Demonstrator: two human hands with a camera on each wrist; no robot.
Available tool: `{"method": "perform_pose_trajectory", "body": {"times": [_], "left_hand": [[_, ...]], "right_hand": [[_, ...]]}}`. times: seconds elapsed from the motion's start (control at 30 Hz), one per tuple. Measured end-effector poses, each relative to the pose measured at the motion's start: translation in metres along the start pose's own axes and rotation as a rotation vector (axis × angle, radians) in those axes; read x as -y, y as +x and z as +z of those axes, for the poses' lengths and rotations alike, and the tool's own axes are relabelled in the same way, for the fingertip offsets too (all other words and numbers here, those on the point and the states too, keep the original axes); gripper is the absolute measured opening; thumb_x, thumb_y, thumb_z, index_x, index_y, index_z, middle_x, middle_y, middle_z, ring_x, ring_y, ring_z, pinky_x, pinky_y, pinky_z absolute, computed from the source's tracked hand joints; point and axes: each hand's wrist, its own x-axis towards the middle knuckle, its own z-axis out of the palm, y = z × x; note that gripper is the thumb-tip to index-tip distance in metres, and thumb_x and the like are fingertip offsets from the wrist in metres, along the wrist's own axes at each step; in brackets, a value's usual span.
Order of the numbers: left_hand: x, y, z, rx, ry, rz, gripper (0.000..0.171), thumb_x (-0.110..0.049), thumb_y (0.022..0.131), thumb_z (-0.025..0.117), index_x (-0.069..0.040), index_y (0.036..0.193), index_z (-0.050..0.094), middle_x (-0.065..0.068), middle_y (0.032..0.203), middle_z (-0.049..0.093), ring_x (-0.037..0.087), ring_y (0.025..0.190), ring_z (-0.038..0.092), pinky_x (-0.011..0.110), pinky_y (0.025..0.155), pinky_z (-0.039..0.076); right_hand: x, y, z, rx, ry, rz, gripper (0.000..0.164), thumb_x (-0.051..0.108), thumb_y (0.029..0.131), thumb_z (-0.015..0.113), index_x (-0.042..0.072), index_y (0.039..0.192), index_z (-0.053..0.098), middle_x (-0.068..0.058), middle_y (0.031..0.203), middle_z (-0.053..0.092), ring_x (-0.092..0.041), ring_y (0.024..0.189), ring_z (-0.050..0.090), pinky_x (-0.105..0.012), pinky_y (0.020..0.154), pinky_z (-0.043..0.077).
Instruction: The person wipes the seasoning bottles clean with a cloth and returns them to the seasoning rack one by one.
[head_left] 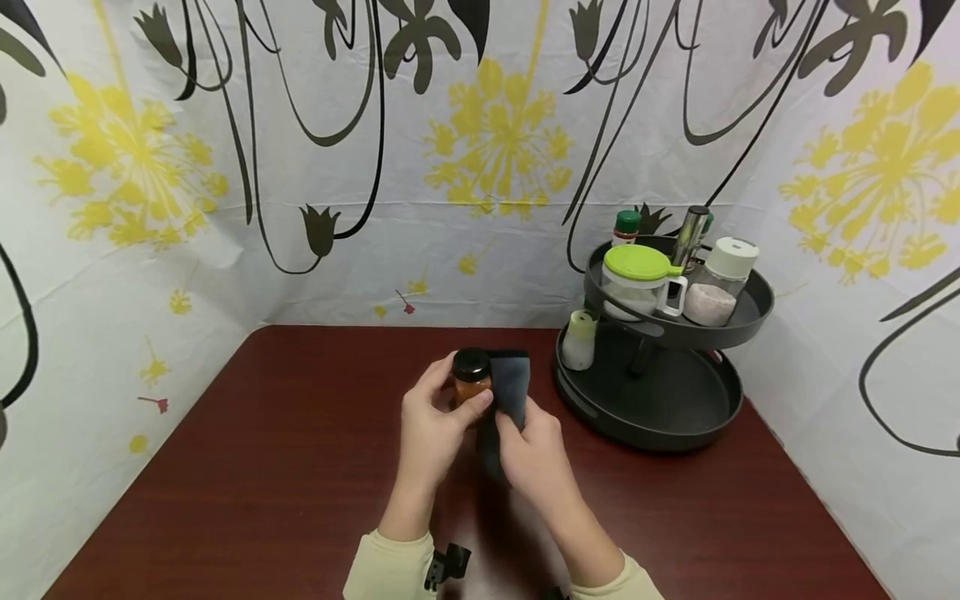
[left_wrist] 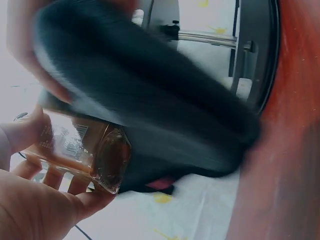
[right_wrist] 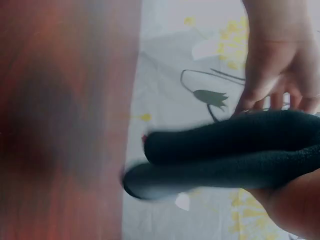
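Observation:
My left hand (head_left: 432, 425) grips a small jar (head_left: 472, 379) with a black lid and reddish-brown contents. A label with a barcode shows on the jar's side in the left wrist view, where its clear base faces the camera. Close beside it, my right hand (head_left: 536, 450) holds a folded dark blue-green cloth (head_left: 512, 385) against the jar's right side. The cloth hangs below the fingers, above the table, and looks blurred in the left wrist view. In the right wrist view the cloth (right_wrist: 225, 155) hides the jar.
At the right stands a two-tier black turntable rack (head_left: 648, 421). Its upper tier bears a green-lidded pot (head_left: 637, 271), a white-capped jar (head_left: 720, 283) and other containers; a small shaker (head_left: 579, 340) stands on the lower tier. Patterned sheeting (head_left: 420, 167) surrounds the dark red table (head_left: 262, 467).

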Motion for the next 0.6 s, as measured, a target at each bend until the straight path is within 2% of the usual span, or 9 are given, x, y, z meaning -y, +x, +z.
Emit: {"method": "perform_pose_trajectory", "body": {"times": [0.07,0.17,0.27,0.37,0.47,0.53,0.6], "left_hand": [[-0.002,0.0,-0.001,-0.008,0.002,0.011,0.053,-0.002,0.089,0.085,-0.013,0.138,0.071,0.01,0.131,0.071,0.026,0.117,0.074,0.025,0.09,0.061],[-0.001,0.0,-0.001,-0.008,-0.003,0.004,0.053,-0.001,0.089,0.085,-0.013,0.138,0.071,0.01,0.13,0.071,0.025,0.114,0.074,0.025,0.088,0.062],[0.001,0.0,0.0,0.01,-0.014,-0.015,0.054,-0.001,0.089,0.085,-0.016,0.139,0.071,0.008,0.132,0.071,0.024,0.115,0.074,0.026,0.089,0.062],[0.003,-0.001,0.002,0.03,-0.02,-0.026,0.056,-0.001,0.089,0.084,-0.018,0.141,0.07,0.007,0.135,0.069,0.025,0.118,0.073,0.028,0.092,0.062],[0.003,-0.002,0.002,0.031,-0.032,-0.028,0.055,-0.001,0.09,0.083,-0.019,0.141,0.07,0.007,0.135,0.069,0.026,0.121,0.073,0.029,0.094,0.062],[0.001,-0.001,0.001,0.021,-0.048,-0.025,0.054,0.0,0.091,0.082,-0.019,0.14,0.071,0.007,0.135,0.07,0.026,0.122,0.073,0.029,0.094,0.062],[-0.002,0.0,0.001,0.011,-0.061,-0.018,0.052,0.0,0.092,0.081,-0.017,0.14,0.071,0.008,0.135,0.07,0.027,0.122,0.072,0.029,0.093,0.062]], "right_hand": [[-0.003,0.001,0.0,0.043,-0.035,0.029,0.019,0.014,0.107,0.056,0.004,0.113,0.071,-0.015,0.101,0.076,-0.018,0.086,0.068,-0.038,0.078,0.057],[0.0,0.004,-0.004,0.068,-0.061,0.04,0.021,0.015,0.107,0.055,0.004,0.116,0.071,-0.015,0.108,0.077,-0.02,0.095,0.071,-0.041,0.083,0.059],[0.01,0.003,-0.01,0.03,-0.023,0.024,0.023,0.018,0.108,0.055,0.009,0.122,0.072,-0.014,0.114,0.078,-0.022,0.101,0.073,-0.043,0.086,0.06],[0.021,0.0,-0.015,-0.039,0.045,-0.045,0.025,0.018,0.11,0.056,0.012,0.129,0.071,-0.014,0.122,0.077,-0.025,0.11,0.075,-0.048,0.093,0.061],[0.024,-0.005,-0.014,-0.062,0.1,-0.113,0.027,0.017,0.111,0.055,0.012,0.133,0.069,-0.016,0.128,0.076,-0.027,0.117,0.075,-0.051,0.097,0.061],[0.021,-0.006,-0.01,-0.055,0.094,-0.123,0.025,0.016,0.111,0.054,0.011,0.13,0.07,-0.016,0.123,0.077,-0.026,0.11,0.076,-0.045,0.092,0.063],[0.015,-0.005,-0.005,-0.037,0.06,-0.107,0.021,0.015,0.111,0.054,0.008,0.123,0.07,-0.014,0.104,0.078,-0.021,0.091,0.075,-0.036,0.08,0.062]]}}
